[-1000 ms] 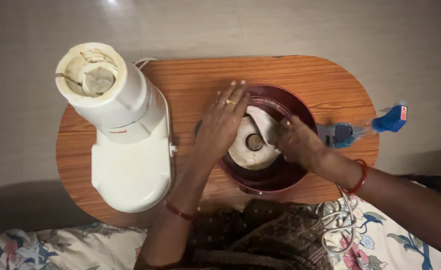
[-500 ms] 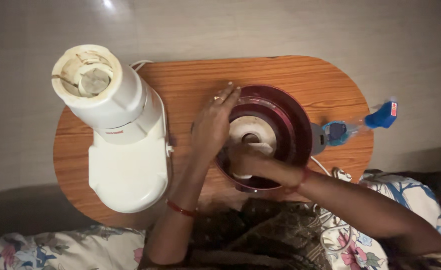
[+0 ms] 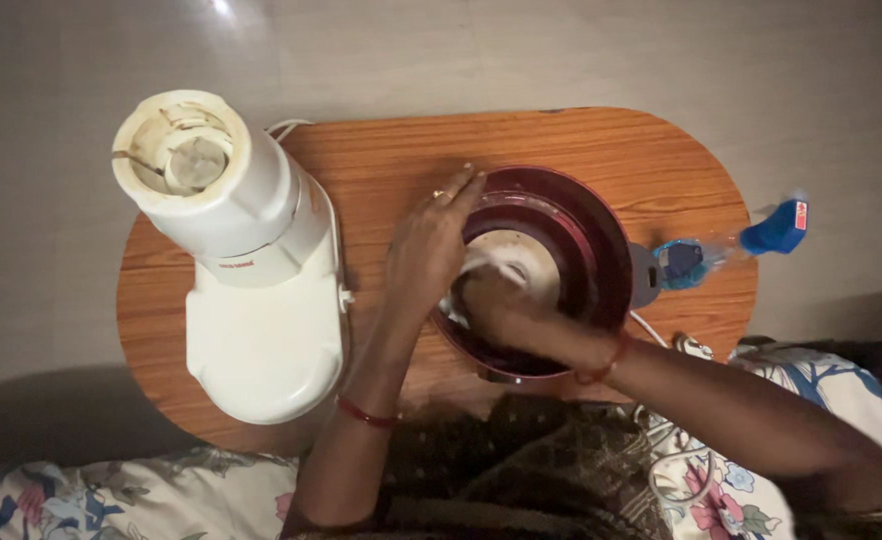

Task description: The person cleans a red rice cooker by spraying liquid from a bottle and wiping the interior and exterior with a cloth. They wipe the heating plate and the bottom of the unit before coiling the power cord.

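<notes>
Maroon bowl (image 3: 601, 250) sits right of centre on the oval wooden table (image 3: 381, 160). Right hand (image 3: 491, 305) inside it, grip clenched on a pale cloth (image 3: 506, 262); left hand (image 3: 426, 250) lies flat on the rim, grasping nothing. Judgement: brace the rim firmly, wipe in circles. White mixer base (image 3: 256, 300) stands left; blue spray bottle (image 3: 731, 250) right. Pale tiled floor (image 3: 561, 50) around.

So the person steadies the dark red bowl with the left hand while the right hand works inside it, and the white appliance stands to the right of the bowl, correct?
Not quite. The head view shows the white appliance standing to the left of the dark red bowl, not the right. The rest holds: the left hand rests on the bowl's rim and the right hand is inside it.
</notes>
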